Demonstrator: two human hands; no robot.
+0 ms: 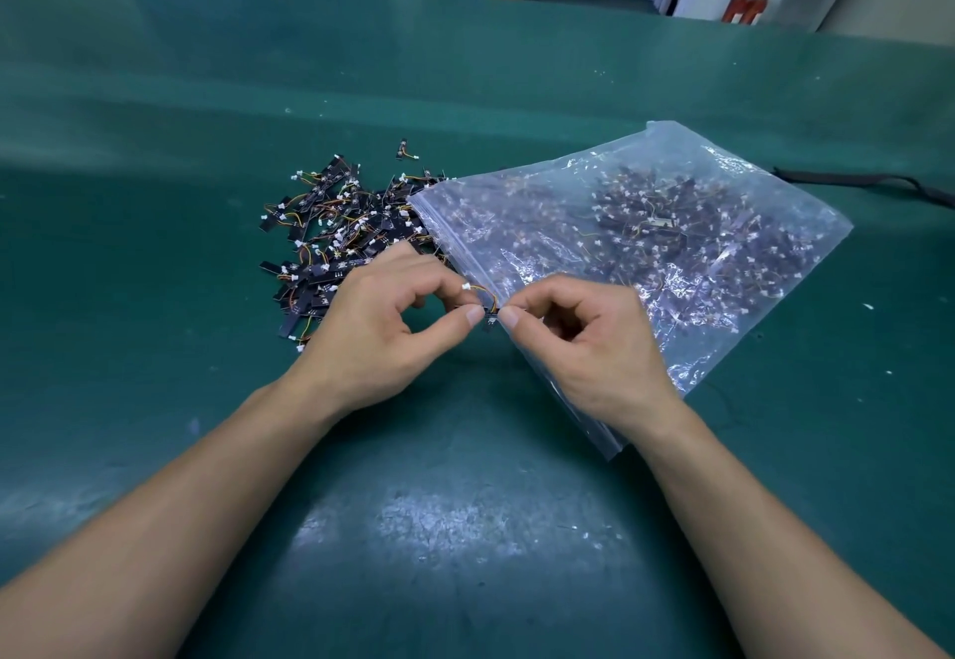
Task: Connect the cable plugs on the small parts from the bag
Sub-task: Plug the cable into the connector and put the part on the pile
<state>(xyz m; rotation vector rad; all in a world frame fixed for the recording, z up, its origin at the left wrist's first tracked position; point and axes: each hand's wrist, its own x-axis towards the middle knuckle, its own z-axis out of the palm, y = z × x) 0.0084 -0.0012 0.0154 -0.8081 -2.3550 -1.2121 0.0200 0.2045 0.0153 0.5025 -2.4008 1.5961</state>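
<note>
Left hand and right hand both pinch one small black part with orange cable at the worktop's centre, with the clear plastic bag at two o'clock. Its white plug looks unconnected; next, it needs careful pressing home.

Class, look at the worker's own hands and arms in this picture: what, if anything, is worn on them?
The left hand and right hand are bare: no gloves or rings. Both forearms are uncovered to the picture's edge, with no sleeve, watch or wrist strap showing. The thumbnails look short and unpainted.
</note>
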